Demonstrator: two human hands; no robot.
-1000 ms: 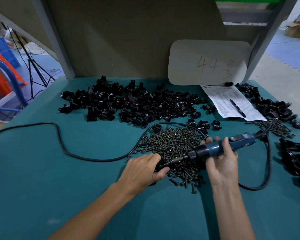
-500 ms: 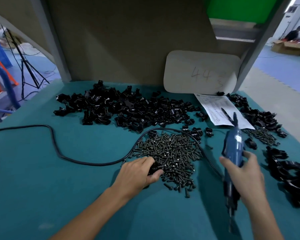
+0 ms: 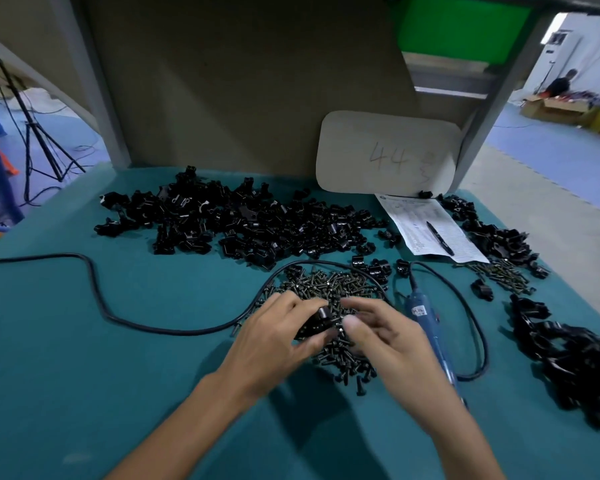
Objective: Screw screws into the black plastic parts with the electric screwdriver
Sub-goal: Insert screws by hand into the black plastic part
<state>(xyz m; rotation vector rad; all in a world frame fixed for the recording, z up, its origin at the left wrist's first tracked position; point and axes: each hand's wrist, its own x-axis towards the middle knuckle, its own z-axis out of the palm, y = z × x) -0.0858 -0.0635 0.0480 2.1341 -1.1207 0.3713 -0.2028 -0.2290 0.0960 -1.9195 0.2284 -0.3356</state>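
My left hand (image 3: 274, 337) grips a black plastic part (image 3: 321, 318) just above the pile of dark screws (image 3: 329, 285) in the middle of the teal table (image 3: 84, 375). My right hand (image 3: 388, 337) meets it from the right, thumb and forefinger pinched together at the part, apparently on a small screw; the tips are blurred. The blue electric screwdriver (image 3: 425, 320) lies on the table right beside my right hand, held by neither hand. A big heap of black plastic parts (image 3: 243, 220) lies behind the screws.
The screwdriver's black cable (image 3: 97, 296) loops round the screw pile and off the left edge. More black parts (image 3: 575, 362) lie at the right. A second, smaller lot of screws (image 3: 503, 275), a paper sheet (image 3: 430, 226) with a pen (image 3: 440, 233), and a white board (image 3: 388, 154) stand behind.
My right hand has put the screwdriver down on the table and moved left to the part. My left hand has lifted the black part off the screw pile.
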